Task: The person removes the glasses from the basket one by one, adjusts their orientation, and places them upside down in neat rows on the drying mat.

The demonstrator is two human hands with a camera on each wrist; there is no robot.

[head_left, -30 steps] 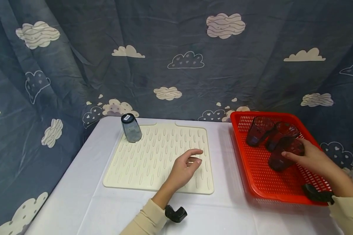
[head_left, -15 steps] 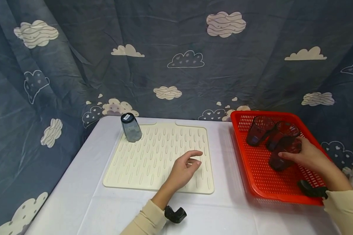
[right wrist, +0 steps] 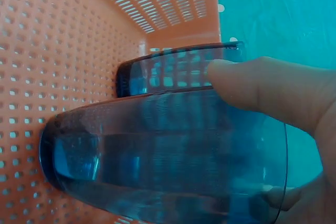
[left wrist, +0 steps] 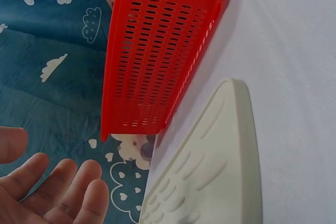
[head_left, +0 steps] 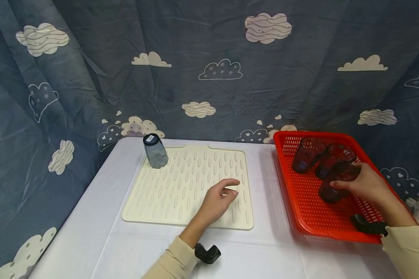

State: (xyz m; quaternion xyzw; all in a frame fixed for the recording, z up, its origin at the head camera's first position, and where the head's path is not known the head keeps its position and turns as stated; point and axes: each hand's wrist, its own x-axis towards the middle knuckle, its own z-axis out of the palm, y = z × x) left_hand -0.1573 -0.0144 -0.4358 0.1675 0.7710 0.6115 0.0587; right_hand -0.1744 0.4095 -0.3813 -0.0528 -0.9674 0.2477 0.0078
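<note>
My right hand (head_left: 368, 186) grips a dark tinted drinking glass (head_left: 331, 192) inside the red basket (head_left: 296, 211), thumb on the near side. In the right wrist view this glass (right wrist: 157, 156) fills the foreground, its base near the perforated basket floor; whether they touch I cannot tell. Two more tinted glasses, a left one (head_left: 307, 155) and a right one (head_left: 336, 155), stand mouth up and slightly tilted behind it. My left hand (head_left: 214, 203) hovers over the cream drying mat (head_left: 185, 190), fingers loosely bent and holding nothing. An upside-down glass (head_left: 156, 153) sits on the mat's far left corner.
A white cloth (head_left: 265, 252) covers the table. Behind it hangs a dark blue curtain (head_left: 181, 46) with cloud prints. The basket's side wall (left wrist: 152, 61) rises beyond the mat in the left wrist view.
My right hand has shifted slightly left around the glass, which stays in nearly the same place. The left hand has hardly moved.
</note>
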